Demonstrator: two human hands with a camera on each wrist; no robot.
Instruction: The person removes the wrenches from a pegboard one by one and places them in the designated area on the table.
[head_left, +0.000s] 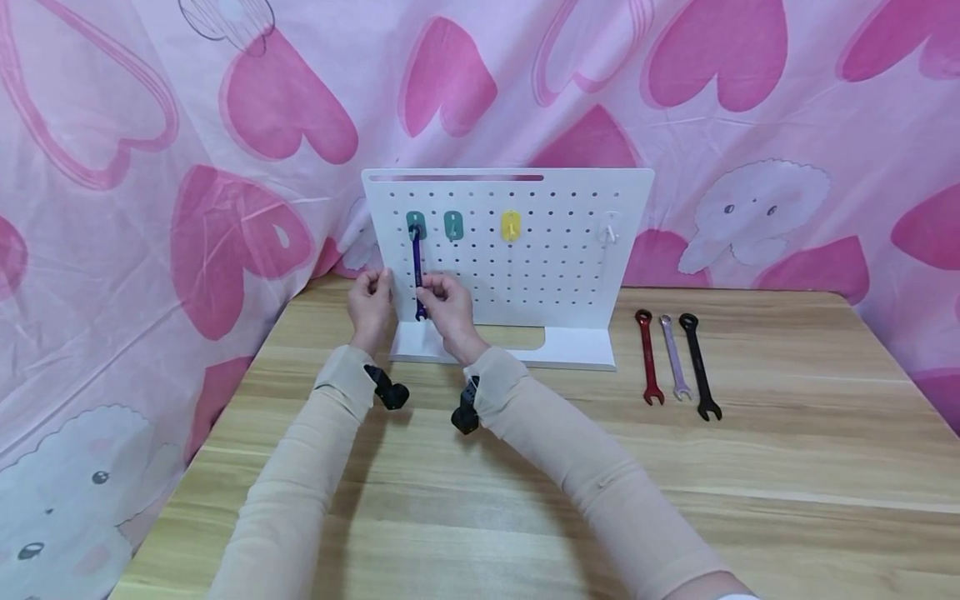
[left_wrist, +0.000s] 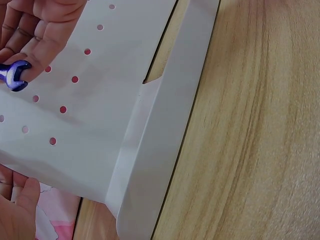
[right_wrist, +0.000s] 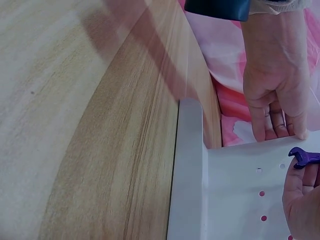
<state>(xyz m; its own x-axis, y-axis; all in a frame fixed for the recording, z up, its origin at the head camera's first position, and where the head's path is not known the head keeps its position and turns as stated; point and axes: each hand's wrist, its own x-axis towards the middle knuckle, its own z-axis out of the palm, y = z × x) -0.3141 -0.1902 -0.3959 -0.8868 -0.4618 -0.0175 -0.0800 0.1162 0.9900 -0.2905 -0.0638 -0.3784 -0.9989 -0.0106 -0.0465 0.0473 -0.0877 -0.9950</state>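
A purple combination wrench (head_left: 418,271) hangs upright against a white pegboard (head_left: 558,287), its ring end at the leftmost green hook (head_left: 416,223). My right hand (head_left: 452,313) pinches the wrench's lower part between thumb and fingers; the open-jawed end (left_wrist: 19,76) pokes out beyond them in the left wrist view. With my left hand (head_left: 369,310) I hold the board's left edge, thumb and fingertips against it, as the right wrist view also shows. Whether the ring is fully over the hook is too small to tell.
Another green hook (head_left: 453,226), a yellow hook (head_left: 511,226) and a white hook (head_left: 609,227) sit along the board. Right of it on the wooden table (head_left: 525,500) lie a red wrench (head_left: 648,358), a silver wrench (head_left: 675,358) and a black wrench (head_left: 699,367).
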